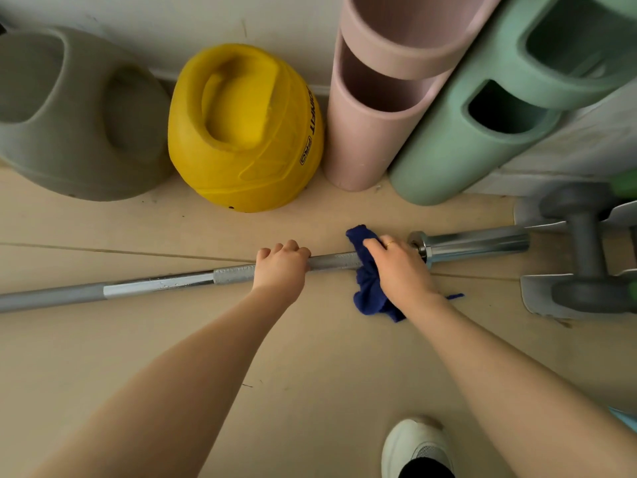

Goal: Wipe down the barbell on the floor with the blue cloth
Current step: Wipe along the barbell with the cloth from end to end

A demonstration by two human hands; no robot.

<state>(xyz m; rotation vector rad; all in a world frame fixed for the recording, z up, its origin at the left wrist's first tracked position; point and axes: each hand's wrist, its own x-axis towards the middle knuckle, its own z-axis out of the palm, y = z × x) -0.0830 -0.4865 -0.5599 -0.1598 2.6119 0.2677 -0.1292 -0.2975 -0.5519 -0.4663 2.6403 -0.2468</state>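
Note:
A long steel barbell lies across the tan floor, running from the left edge to its chrome sleeve at the right. My left hand grips the knurled shaft near the middle. Just to its right, my right hand holds the dark blue cloth wrapped over the shaft, close to the sleeve collar. The cloth's loose end hangs onto the floor below the bar. The shaft under the cloth is hidden.
Against the wall stand a grey weight bag, a yellow one, a pink one and a green one. A grey dumbbell lies just past the sleeve. My white shoe is at the bottom.

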